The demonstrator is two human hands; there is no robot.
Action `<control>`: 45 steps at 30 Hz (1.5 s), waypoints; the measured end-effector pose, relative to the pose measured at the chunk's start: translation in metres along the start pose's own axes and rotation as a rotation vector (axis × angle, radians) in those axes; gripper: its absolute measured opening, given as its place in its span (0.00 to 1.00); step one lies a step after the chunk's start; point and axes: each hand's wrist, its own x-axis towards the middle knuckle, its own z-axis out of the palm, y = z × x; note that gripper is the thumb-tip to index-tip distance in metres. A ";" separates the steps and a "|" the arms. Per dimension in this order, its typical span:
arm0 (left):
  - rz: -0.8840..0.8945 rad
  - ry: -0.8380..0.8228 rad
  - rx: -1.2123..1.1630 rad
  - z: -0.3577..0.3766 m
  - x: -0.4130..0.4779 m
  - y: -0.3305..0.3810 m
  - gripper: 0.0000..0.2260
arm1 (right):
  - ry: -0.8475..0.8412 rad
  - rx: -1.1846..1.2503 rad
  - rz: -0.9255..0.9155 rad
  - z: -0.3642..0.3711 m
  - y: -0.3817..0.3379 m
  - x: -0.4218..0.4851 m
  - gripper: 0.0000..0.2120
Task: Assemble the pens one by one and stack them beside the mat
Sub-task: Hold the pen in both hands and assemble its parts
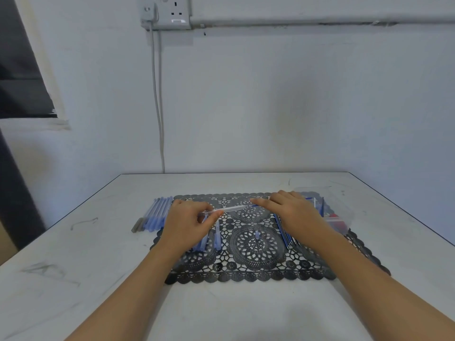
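A black lace mat (248,264) lies on the white table. Above its far half my left hand (189,225) pinches the left end of a clear pen barrel (234,208). My right hand (293,210) holds a blue refill (253,206) whose tip sits at the barrel's right end. A stack of assembled pens (156,215) lies on the table just left of the mat. Loose pale-blue caps (216,237) lie on the mat beneath my left hand. Several blue refills (283,230) lie on the mat under my right wrist.
A clear plastic box (344,215) with red and blue parts stands at the mat's far right corner. One small pale cap (257,235) stands mid-mat. The table (98,267) butts against the wall; a cable (157,99) hangs from a socket.
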 end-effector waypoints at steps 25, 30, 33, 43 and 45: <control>0.019 -0.008 -0.011 -0.002 0.000 0.007 0.20 | 0.036 0.139 0.061 0.013 -0.014 -0.001 0.41; 0.027 -0.008 -0.008 -0.001 0.001 0.008 0.19 | 0.081 0.222 0.136 0.011 -0.021 0.001 0.28; 0.029 -0.009 -0.028 -0.002 0.001 0.008 0.18 | 0.142 0.262 0.237 0.007 -0.025 0.002 0.12; 0.015 0.002 -0.026 -0.002 -0.001 0.010 0.19 | 0.090 0.143 0.556 0.000 -0.027 0.000 0.15; 0.015 -0.001 -0.018 -0.001 -0.001 0.011 0.20 | 0.097 0.181 0.542 0.000 -0.030 0.001 0.12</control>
